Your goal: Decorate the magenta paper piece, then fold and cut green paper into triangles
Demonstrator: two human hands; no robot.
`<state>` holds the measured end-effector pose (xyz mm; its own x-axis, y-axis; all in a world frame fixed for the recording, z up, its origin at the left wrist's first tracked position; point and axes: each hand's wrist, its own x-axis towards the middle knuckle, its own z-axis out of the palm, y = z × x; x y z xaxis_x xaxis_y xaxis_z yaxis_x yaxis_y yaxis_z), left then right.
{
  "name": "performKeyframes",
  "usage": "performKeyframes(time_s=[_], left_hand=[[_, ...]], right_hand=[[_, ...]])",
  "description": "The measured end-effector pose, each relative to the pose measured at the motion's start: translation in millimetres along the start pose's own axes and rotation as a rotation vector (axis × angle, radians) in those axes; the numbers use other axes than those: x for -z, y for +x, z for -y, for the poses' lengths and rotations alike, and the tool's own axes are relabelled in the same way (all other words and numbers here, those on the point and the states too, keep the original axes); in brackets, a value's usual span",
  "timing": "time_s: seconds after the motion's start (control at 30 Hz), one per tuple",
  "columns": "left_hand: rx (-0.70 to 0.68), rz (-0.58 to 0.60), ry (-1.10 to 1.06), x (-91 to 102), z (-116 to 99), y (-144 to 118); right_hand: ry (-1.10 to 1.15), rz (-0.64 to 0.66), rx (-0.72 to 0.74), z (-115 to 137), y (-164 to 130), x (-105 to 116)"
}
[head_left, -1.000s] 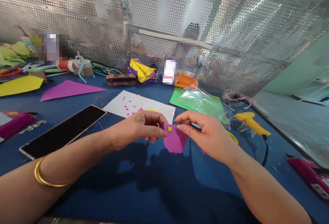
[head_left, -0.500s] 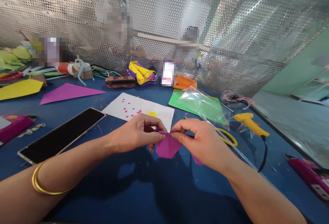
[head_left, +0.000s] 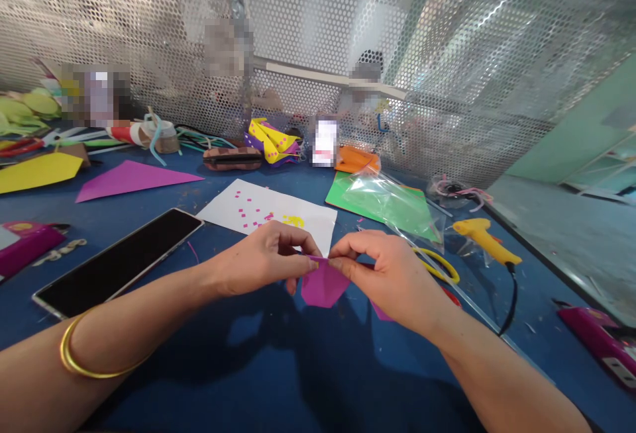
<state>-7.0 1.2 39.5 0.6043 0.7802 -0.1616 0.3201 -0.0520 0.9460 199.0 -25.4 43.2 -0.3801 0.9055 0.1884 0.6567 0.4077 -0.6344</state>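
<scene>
Where hands (head_left: 268, 255) (head_left: 390, 264) nearly meet, they pinch paper (head_left: 325, 286).

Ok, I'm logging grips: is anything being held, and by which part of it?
Yes, a small purple piece. The left hand and right hand both pinch it along its top edge.

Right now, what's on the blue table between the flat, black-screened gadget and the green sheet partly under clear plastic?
In the head view, a white paper sheet bearing small pink squares and yellow bits lies there.
</scene>
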Motion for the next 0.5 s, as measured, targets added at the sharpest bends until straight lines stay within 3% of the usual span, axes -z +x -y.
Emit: performKeyframes(time_s=[0.4,0.5], left_hand=[[0.019,0.005,-0.041,-0.2,1.8,0.5],[-0.048,-0.13,-0.048,-1.2,0.5,-0.3]], right_hand=[[-0.021,-0.005,0.008,-1.4,-0.9,-1.6],[-0.007,-0.032,0.003,-0.5,0.2,1.2]])
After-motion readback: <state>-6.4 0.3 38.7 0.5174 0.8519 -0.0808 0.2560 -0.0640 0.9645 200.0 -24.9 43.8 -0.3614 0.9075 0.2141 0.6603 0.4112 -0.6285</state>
